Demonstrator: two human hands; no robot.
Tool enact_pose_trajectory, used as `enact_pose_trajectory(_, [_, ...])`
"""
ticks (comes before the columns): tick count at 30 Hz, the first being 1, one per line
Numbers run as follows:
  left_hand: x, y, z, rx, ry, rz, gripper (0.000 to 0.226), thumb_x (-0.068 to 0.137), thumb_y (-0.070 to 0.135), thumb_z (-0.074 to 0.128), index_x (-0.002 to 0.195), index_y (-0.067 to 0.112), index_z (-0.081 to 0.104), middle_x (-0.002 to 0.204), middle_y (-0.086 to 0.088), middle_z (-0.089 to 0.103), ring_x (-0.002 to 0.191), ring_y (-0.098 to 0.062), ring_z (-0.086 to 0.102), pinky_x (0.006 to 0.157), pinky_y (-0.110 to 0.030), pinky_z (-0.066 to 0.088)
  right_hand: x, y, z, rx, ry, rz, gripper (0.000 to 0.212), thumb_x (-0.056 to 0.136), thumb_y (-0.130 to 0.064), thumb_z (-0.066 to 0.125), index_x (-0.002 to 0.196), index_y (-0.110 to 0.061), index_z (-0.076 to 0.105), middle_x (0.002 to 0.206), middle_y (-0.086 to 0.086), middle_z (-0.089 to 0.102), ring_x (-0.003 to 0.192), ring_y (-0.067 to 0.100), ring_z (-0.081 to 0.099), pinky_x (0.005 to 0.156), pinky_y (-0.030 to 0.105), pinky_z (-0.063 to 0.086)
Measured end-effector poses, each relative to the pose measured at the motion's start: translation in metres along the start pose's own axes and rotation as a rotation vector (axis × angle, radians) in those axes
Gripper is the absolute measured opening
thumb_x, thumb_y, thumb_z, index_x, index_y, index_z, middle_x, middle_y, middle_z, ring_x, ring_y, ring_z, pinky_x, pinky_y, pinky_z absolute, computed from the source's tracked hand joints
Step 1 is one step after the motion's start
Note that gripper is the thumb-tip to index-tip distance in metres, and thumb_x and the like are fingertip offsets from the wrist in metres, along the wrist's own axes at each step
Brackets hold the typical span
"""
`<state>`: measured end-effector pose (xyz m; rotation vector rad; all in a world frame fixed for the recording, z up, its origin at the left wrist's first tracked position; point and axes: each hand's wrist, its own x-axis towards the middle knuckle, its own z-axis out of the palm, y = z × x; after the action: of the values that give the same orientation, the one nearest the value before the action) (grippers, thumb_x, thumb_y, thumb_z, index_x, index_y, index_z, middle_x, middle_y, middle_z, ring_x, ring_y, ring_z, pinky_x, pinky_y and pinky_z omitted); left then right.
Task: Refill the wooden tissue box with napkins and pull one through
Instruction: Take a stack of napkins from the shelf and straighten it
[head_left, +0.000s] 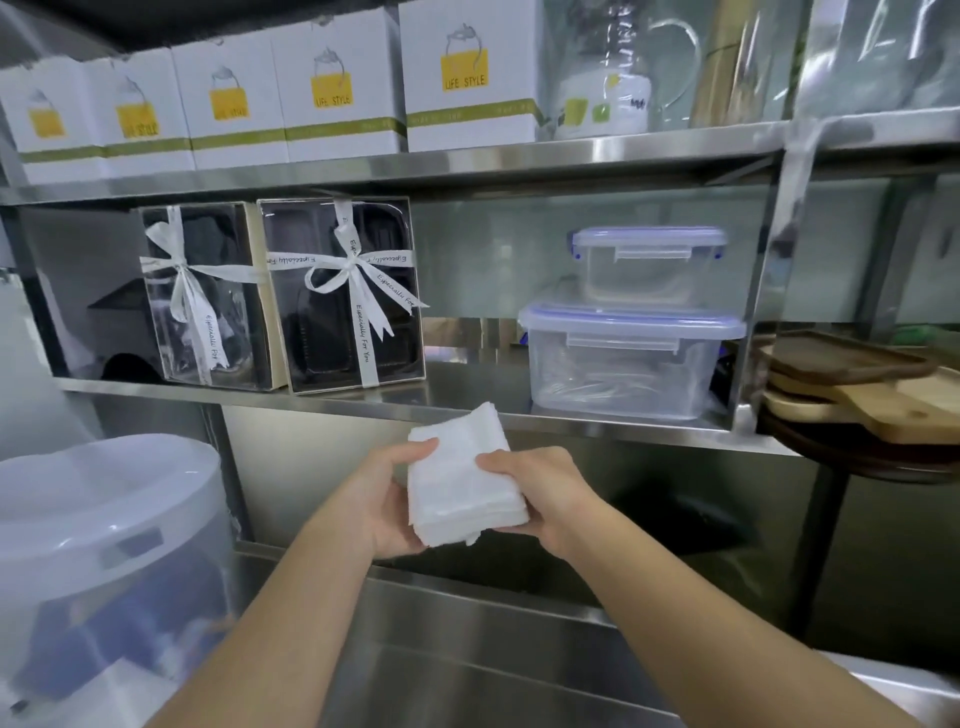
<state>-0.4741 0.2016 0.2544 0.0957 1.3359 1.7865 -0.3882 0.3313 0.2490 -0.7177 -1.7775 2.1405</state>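
Napkin fetch step: stack in hand, box not in view.
Left hand (387, 506) and right hand (540, 493) clamp the napkin stack (460, 480) from both sides, held just near of the steel shelf (467, 402). Next, probably: find the wooden box, load the stack.

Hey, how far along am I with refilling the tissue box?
Done: a stack of white napkins is picked up. In hand: your left hand and right hand both grip it in front of the steel shelf. Left: everything with the box, loading it and pulling one napkin through. No wooden tissue box is in view.
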Motion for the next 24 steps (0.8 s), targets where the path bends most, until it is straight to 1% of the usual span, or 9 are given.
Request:
enact_pose_trajectory(2, [-0.011, -0.012, 0.002, 0.006, -0.038, 0.0, 0.036, 0.076, 0.028, 0.063, 0.104, 0.006, 0.058, 0.078, -0.019, 0.073, 0.069, -0.038, 0.069, 0.059, -0.039, 0.057, -0.019, 0.0, -0.006, -0.006, -0.026, -0.003, 0.023, 0.079, -0.011, 0.071, 0.098, -0.005, 0.059, 0.095, 0.011, 0.066, 0.084, 0.025, 0.065, 0.073, 0.041, 0.06])
enact_pose_trajectory(4, [-0.025, -0.024, 0.006, 0.037, -0.071, 0.02, 0.041, 0.073, 0.029, 0.062, 0.109, 0.01, 0.059, 0.082, -0.018, 0.073, 0.068, -0.037, 0.069, 0.06, -0.037, 0.053, -0.041, 0.0, -0.011, -0.008, -0.045, -0.004, 0.022, 0.08, -0.011, 0.07, 0.097, -0.004, 0.059, 0.094, 0.011, 0.067, 0.085, 0.026, 0.065, 0.078, 0.044, 0.059])
enact_pose_trajectory(7, [-0.052, -0.037, 0.015, 0.034, -0.116, 0.06, 0.045, 0.072, 0.027, 0.059, 0.114, 0.012, 0.058, 0.091, -0.018, 0.071, 0.074, -0.038, 0.068, 0.058, -0.037, 0.05, -0.075, -0.002, -0.018, -0.012, -0.06, -0.004, 0.031, 0.079, -0.012, 0.071, 0.105, -0.001, 0.059, 0.102, 0.015, 0.068, 0.091, 0.031, 0.067, 0.078, 0.045, 0.059])
enact_pose_trajectory(10, [-0.087, -0.049, 0.028, 0.013, -0.158, 0.087, 0.039, 0.075, 0.024, 0.055, 0.111, 0.011, 0.058, 0.088, -0.019, 0.071, 0.073, -0.04, 0.067, 0.053, -0.038, 0.052, -0.113, -0.004, -0.024, -0.013, -0.064, -0.009, 0.036, 0.078, -0.013, 0.072, 0.109, 0.0, 0.058, 0.107, 0.017, 0.068, 0.094, 0.032, 0.067, 0.079, 0.046, 0.059])
enact_pose_trajectory(13, [-0.124, -0.064, 0.04, 0.021, -0.188, 0.089, 0.04, 0.077, 0.022, 0.054, 0.114, 0.01, 0.058, 0.09, -0.018, 0.07, 0.073, -0.038, 0.067, 0.052, -0.037, 0.052, -0.151, -0.003, -0.03, -0.033, -0.05, -0.034, 0.037, 0.077, -0.016, 0.072, 0.109, -0.002, 0.058, 0.106, 0.015, 0.067, 0.095, 0.03, 0.067, 0.08, 0.046, 0.059])
enact_pose_trajectory(17, [-0.173, -0.086, 0.055, 0.036, -0.198, 0.087, 0.039, 0.079, 0.019, 0.057, 0.117, 0.01, 0.06, 0.105, -0.015, 0.071, 0.085, -0.035, 0.068, 0.059, -0.036, 0.055, -0.205, -0.001, -0.045, -0.076, -0.041, -0.062, 0.04, 0.076, -0.02, 0.073, 0.109, -0.001, 0.058, 0.105, 0.015, 0.069, 0.095, 0.029, 0.067, 0.081, 0.046, 0.059])
enact_pose_trajectory(20, [-0.209, -0.104, 0.068, 0.045, -0.205, 0.086, 0.034, 0.081, 0.016, 0.055, 0.114, 0.01, 0.061, 0.1, -0.012, 0.073, 0.083, -0.03, 0.071, 0.063, -0.036, 0.058, -0.248, 0.006, -0.059, -0.072, -0.072, -0.058, 0.037, 0.077, -0.019, 0.072, 0.106, 0.002, 0.061, 0.103, 0.015, 0.071, 0.093, 0.03, 0.069, 0.078, 0.043, 0.059])
enact_pose_trajectory(22, [-0.233, -0.123, 0.078, 0.064, -0.223, 0.093, 0.03, 0.083, 0.015, 0.053, 0.112, 0.01, 0.061, 0.096, -0.01, 0.075, 0.082, -0.028, 0.071, 0.069, -0.039, 0.056, -0.278, 0.014, -0.071, -0.068, -0.08, -0.071, 0.037, 0.077, -0.019, 0.072, 0.106, 0.001, 0.062, 0.102, 0.013, 0.071, 0.09, 0.027, 0.068, 0.07, 0.037, 0.058])
enact_pose_trajectory(24, [-0.255, -0.143, 0.089, 0.046, -0.243, 0.087, 0.029, 0.083, 0.014, 0.051, 0.11, 0.01, 0.062, 0.095, -0.01, 0.075, 0.082, -0.029, 0.072, 0.072, -0.04, 0.054, -0.305, 0.022, -0.083, -0.069, -0.069, -0.083, 0.037, 0.077, -0.019, 0.073, 0.107, -0.002, 0.061, 0.098, 0.009, 0.071, 0.086, 0.024, 0.068, 0.067, 0.036, 0.057])
